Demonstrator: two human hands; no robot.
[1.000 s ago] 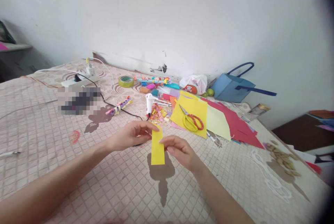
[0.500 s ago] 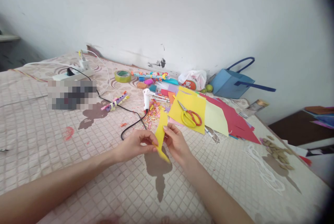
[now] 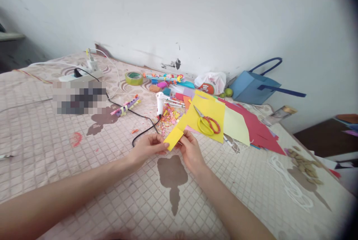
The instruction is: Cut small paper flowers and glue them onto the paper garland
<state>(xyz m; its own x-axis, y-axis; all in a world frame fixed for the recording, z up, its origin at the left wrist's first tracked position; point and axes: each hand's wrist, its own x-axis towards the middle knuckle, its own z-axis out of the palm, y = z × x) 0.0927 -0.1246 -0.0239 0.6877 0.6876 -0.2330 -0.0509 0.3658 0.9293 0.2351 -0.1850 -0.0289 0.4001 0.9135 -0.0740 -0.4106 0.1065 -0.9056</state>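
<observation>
Near the middle of the checked tablecloth (image 3: 120, 206), a yellow paper strip (image 3: 173, 140) is held by both hands. Its near end is pinched between the thumb and fingers of the left hand (image 3: 149, 148); its right-hand edge is gripped by the drawn-together fingertips of the right hand (image 3: 192, 154). A bend seems to be shown partway along (the far part is darker), but the far tip is hard to separate from the yellow sheet (image 3: 217, 109) beyond.

From the strip, room for the forearms is given by a wide run of cloth between five and nine o'clock, marked by a dark patch (image 3: 173, 174) at six. Tighter quarters are found at twelve, where paper scraps (image 3: 170, 115) are strewn, and at eleven, where a white glue gun (image 3: 160, 105) is stood. At two o'clock, scissors (image 3: 206, 118) are laid on the yellow sheet, well inside the table's right edge; nearer that edge, at four, a white cord (image 3: 300, 199) is looped.

Some fingers of the right hand are hidden behind the strip. At ten o'clock, a dark object (image 3: 81, 98) is obscured by pixelation, and at nine a pale-handled item (image 3: 5, 157) is cut off by the left border.
</observation>
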